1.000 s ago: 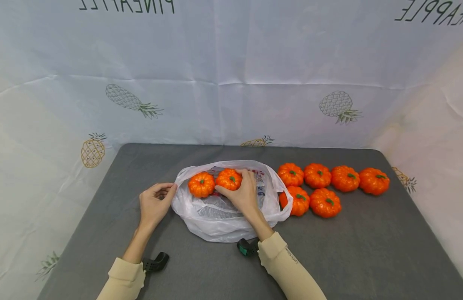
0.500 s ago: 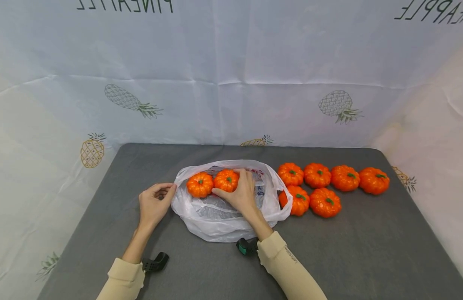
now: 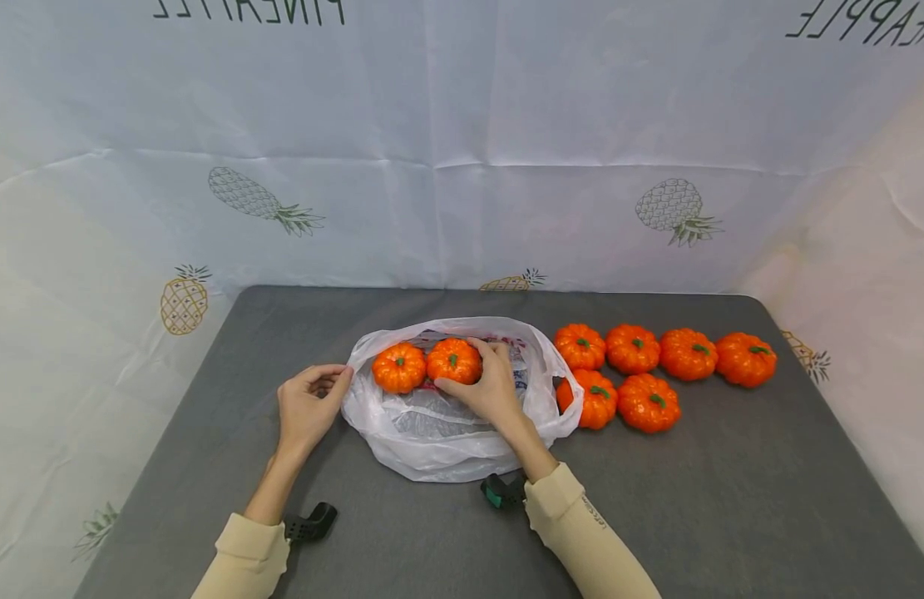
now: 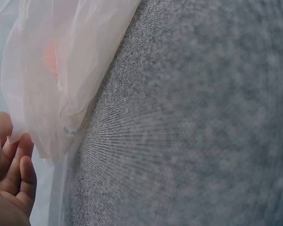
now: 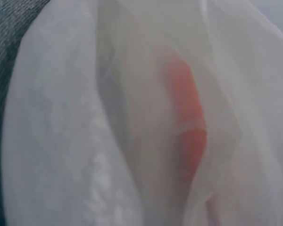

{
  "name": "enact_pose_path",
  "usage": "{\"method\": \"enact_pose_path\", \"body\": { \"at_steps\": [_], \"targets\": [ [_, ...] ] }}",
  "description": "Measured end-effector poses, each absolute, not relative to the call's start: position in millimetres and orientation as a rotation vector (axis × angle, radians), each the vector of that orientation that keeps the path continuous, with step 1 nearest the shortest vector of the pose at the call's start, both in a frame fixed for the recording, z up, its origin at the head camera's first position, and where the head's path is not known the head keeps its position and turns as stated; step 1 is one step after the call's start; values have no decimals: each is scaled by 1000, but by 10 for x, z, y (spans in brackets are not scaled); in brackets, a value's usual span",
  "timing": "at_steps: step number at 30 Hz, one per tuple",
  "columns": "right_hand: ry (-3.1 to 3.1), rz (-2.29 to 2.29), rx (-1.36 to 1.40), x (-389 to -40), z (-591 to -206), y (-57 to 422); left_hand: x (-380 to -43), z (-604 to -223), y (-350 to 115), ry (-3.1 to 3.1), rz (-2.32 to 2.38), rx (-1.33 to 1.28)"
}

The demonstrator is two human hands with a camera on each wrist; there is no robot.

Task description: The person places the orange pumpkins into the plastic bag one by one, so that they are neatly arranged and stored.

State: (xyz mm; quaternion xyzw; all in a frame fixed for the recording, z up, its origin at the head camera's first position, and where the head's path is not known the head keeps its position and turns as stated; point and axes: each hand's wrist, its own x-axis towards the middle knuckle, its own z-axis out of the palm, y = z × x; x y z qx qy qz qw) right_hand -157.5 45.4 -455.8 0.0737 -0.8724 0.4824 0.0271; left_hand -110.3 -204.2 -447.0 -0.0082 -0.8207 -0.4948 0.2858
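A white plastic bag [image 3: 432,459] lies on the grey table with its mouth spread upward. Inside it, two small orange pumpkins [image 3: 398,368] with green stems sit side by side. My left hand [image 3: 308,406] pinches the bag's left rim between thumb and finger; the left wrist view shows those fingers [image 4: 24,146] at the thin plastic. My right hand [image 3: 491,387] reaches into the bag beside the right-hand pumpkin [image 3: 454,361], thumb in front of it and fingers behind, loosely spread. In the right wrist view the bag wall covers the hand; only a blurred orange-red shape shows through.
To the bag's right, several more pumpkins [image 3: 634,349] stand in two rows. The nearest one [image 3: 598,400] is partly covered by the bag's handle. The grey table [image 3: 716,516] reaches back to a pineapple-print cloth [image 3: 462,225].
Both bagged pumpkins shifted slightly left at first. Since then my right hand has drawn back a little to the right, baring more of the right-hand pumpkin. My left hand stays at the rim.
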Motion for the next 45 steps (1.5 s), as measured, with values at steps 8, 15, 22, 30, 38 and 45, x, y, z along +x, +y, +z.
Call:
{"method": "enact_pose_path", "body": {
  "at_steps": [8, 15, 22, 30, 38, 45],
  "targets": [
    [-2683, 1478, 217, -1586, -4607, 433, -1103, -4483, -2040, -2186, -1340, -24],
    [-2675, 1465, 219, -1563, -4615, 423, -1100, -4483, -2035, -2189, -1325, -26],
    [-2689, 1462, 211, -1549, -4607, 416, -1099, -4494, -2040, -2178, -1339, -20],
    [-2696, 1450, 225, -1551, -4624, 425, -1107, -4491, -2038, -2181, -1319, -26],
    [-2682, 1488, 251, -1526, -4586, 457, -1102, -4466, -2035, -2177, -1325, -36],
    [-2670, 1491, 294, -1498, -4540, 480, -1108, -4476, -2049, -2186, -1312, -33]
  ]
}}
